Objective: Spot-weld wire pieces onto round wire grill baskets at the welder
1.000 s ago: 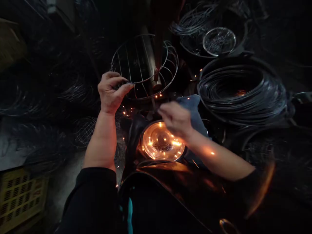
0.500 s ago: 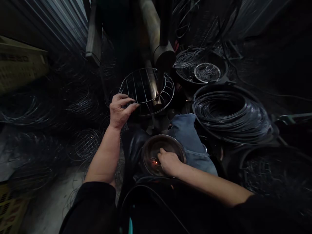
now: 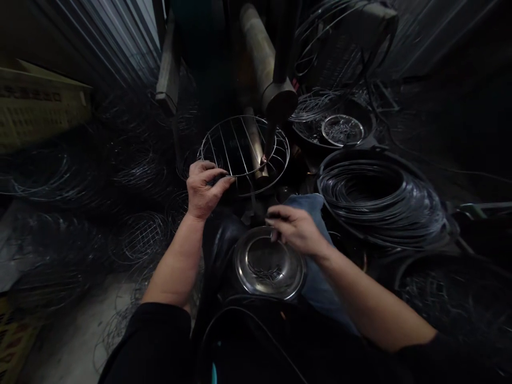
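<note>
My left hand (image 3: 204, 189) pinches the near rim of a round wire rack (image 3: 226, 152), thumb and fingertips closed on the wire. The rack's cross bars lie over a lower metal rod (image 3: 256, 144), and the tip of an upper electrode (image 3: 264, 158) meets its rim. My right hand (image 3: 298, 228) is raised over the far edge of a shiny metal bowl (image 3: 296, 274), its fingers pressed together. Anything small between those fingertips cannot be made out. Short thin wire pieces (image 3: 268, 273) lie at the bottom of the bowl, which rests by my lap.
A thick cylindrical machine arm (image 3: 258, 48) extends above the rack. To the right, a tub (image 3: 324, 184) holds coiled wire (image 3: 416, 202); behind it, a dark pan holds a small dish (image 3: 343, 130) of metal bits. Wire racks (image 3: 144, 237) and a yellow crate (image 3: 44, 109) are on the left.
My right hand has come up out of the bowl toward the rack. Glowing sparks in the bowl are gone. My left hand keeps its pinch on the rack; the view has shifted slightly.
</note>
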Tool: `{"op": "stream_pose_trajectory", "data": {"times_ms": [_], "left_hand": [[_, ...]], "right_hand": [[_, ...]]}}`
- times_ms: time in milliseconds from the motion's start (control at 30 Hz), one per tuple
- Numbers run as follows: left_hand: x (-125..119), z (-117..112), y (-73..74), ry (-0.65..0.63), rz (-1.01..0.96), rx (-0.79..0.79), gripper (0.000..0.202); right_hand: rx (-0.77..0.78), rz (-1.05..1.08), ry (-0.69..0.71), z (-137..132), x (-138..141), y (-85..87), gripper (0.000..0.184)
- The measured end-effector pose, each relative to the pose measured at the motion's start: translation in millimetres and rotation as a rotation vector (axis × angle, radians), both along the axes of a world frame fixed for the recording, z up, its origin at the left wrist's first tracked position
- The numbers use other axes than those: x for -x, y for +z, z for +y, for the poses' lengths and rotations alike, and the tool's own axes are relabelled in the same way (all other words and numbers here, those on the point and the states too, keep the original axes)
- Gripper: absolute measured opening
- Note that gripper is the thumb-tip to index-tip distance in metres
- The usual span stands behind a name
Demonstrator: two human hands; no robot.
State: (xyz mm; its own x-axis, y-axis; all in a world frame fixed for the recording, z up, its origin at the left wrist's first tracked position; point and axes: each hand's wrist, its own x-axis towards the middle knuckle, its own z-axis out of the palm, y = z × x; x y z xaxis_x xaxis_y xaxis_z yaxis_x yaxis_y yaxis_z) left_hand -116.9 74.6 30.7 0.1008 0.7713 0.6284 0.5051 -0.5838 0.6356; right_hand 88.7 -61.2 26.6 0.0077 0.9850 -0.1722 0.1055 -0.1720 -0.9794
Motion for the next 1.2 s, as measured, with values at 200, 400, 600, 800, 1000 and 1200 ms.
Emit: {"op": "stream_pose_trajectory", "data": {"times_ms": [200,400,600,800,1000,1200], "left_hand": [[-6.5,-15.2,-4.8,-0.003,0.05,-0.059,0.013],[-13.3,-22.3,-8.5,0.019,0.051,-0.105,0.012],[-15.0,-22.4,-7.8,0.044,0.044,-0.101,0.012],[-18.3,-22.6,-3.3,0.059,0.032,-0.097,0.011],[-21.6,-10.0,-2.3,0.039,0.0,-0.112,0.011],[-21.1,-2.3,-2.5,0.023,0.023,-0.077,0.012]], "right_hand": [[-0.186,0.146,-0.29,53.4,-4.5,25.5,0.026],[-0.204,-0.037,-0.317,65.7,0.8,12.3,0.02],[-0.186,0.009,-0.46,69.0,11.8,13.5,0.024],[-0.209,0.042,-0.513,69.3,14.5,12.4,0.024],[-0.245,0.048,-0.51,79.4,12.3,10.5,0.021],[-0.277,0.035,-0.52,84.7,11.0,6.1,0.02]]}}
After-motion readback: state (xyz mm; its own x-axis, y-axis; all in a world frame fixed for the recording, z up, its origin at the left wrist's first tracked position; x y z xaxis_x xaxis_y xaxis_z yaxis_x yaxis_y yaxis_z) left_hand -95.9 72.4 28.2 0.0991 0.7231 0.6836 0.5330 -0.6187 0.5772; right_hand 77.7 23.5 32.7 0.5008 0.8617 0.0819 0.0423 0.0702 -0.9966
